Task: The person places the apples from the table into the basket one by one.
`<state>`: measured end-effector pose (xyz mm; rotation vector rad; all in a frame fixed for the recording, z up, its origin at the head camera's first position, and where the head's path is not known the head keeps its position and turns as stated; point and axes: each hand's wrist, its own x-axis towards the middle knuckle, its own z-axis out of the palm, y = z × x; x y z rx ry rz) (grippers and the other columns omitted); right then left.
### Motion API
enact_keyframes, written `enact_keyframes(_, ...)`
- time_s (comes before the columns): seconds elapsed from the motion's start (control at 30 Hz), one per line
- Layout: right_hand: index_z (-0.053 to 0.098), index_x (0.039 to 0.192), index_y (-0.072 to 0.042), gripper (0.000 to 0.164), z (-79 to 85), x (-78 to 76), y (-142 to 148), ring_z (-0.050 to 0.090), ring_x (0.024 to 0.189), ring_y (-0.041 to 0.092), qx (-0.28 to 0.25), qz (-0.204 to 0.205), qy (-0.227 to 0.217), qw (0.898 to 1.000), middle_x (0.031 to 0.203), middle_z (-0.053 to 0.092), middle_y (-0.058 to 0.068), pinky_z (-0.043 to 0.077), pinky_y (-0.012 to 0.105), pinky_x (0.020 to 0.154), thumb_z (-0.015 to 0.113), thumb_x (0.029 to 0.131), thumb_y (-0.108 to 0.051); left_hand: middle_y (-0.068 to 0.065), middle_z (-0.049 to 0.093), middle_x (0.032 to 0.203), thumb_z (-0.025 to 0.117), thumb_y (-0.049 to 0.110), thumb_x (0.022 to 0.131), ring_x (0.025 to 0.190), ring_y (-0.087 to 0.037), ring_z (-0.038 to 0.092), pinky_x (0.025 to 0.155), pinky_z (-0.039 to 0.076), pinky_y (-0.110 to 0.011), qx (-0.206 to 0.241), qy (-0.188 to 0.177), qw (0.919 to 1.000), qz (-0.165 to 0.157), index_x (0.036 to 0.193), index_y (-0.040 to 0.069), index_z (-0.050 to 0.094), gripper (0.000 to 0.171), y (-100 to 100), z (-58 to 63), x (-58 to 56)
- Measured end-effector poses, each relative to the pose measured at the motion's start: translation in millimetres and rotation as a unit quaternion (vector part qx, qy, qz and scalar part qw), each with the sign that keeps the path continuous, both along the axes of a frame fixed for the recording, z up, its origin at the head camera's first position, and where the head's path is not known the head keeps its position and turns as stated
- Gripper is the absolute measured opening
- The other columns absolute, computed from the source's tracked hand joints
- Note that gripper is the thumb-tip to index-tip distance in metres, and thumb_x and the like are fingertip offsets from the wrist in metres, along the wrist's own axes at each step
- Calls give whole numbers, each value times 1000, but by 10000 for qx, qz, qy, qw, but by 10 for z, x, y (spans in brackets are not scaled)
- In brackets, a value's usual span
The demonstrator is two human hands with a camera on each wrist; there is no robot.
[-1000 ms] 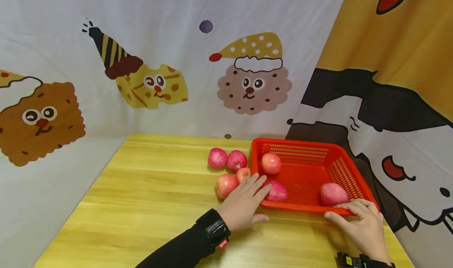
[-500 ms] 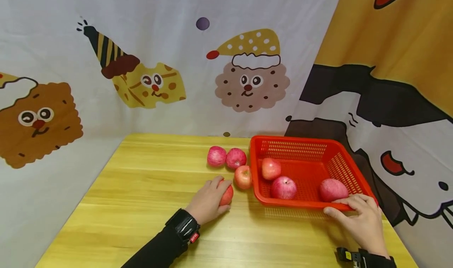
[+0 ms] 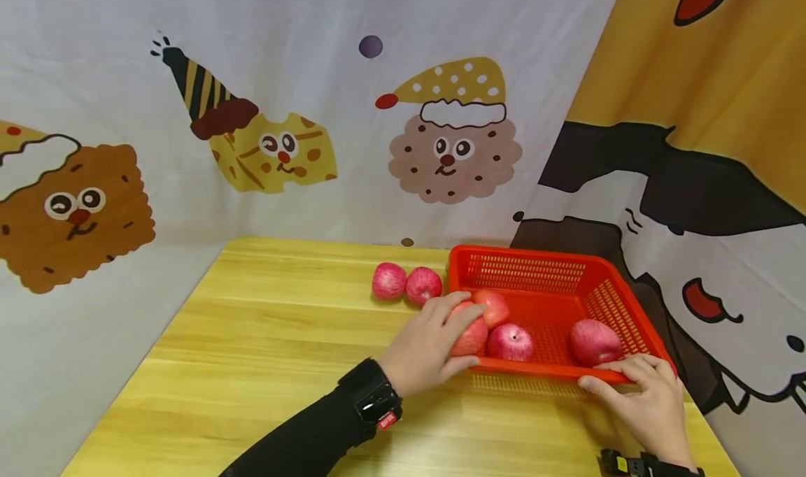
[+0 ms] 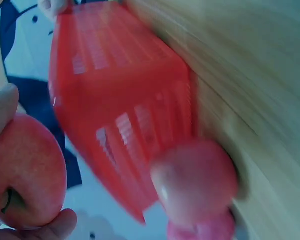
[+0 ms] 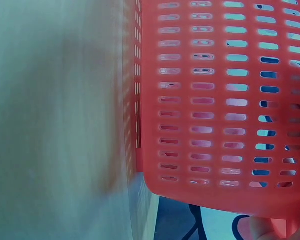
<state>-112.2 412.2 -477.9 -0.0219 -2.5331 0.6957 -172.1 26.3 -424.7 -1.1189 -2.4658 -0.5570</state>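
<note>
My left hand (image 3: 431,344) grips a red apple (image 3: 471,336) over the left rim of the red plastic basket (image 3: 535,371). In the left wrist view, that apple (image 4: 32,170) sits between thumb and fingers, beside the basket (image 4: 110,85). My right hand (image 3: 648,396) holds the basket's near right corner, thumb outside and fingers over the rim. Inside lie a light red apple (image 3: 494,308), a pink apple (image 3: 511,343) and another pink apple (image 3: 595,342). On the table, a light red apple (image 4: 195,180) shows in the left wrist view; my left hand hides it in the head view.
Two pink apples, one (image 3: 389,281) left of the other (image 3: 424,285), lie on the wooden table (image 3: 252,344) just left of the basket. A cartoon-printed cloth (image 3: 302,36) hangs behind the table. The basket stands near the table's right edge.
My left hand left the basket, took hold of a light red apple on the table and carried it right to the basket's left rim. The right hand stays on the basket corner.
</note>
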Motion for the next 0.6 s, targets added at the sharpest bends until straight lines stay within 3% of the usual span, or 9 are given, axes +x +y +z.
enact_keyframes(0.1,81,82,-23,34,-8,12,2,42,111,22,10,-7,-46,10000,89,73,3,27,55,87,105,61,-35,-8,45,161,76,53,96,140,-29,54,116,52,-45,-387,214,9990,86,160,23,40,79,237,-8,-55)
enact_keyframes(0.27,80,82,-28,33,-49,36,4,40,110,17,24,5,-64,10000,90,74,4,27,56,87,104,61,-36,-5,50,158,63,60,102,133,-26,59,113,53,-39,-991,95,9948,226,159,25,45,69,479,-115,-124)
enact_keyframes(0.43,79,80,-28,36,-26,16,18,42,109,21,60,88,143,9998,86,72,-5,27,55,86,106,58,-34,4,65,148,39,59,112,132,-18,61,121,42,-36,-1526,164,9880,182,142,32,65,48,541,-261,-139)
enact_keyframes(0.6,79,81,-29,35,-5,-5,39,41,110,18,0,111,102,9999,84,73,-4,26,56,87,105,59,-34,6,68,145,38,61,111,132,-16,63,121,41,-37,-1489,372,9880,139,134,33,70,48,546,-327,-151)
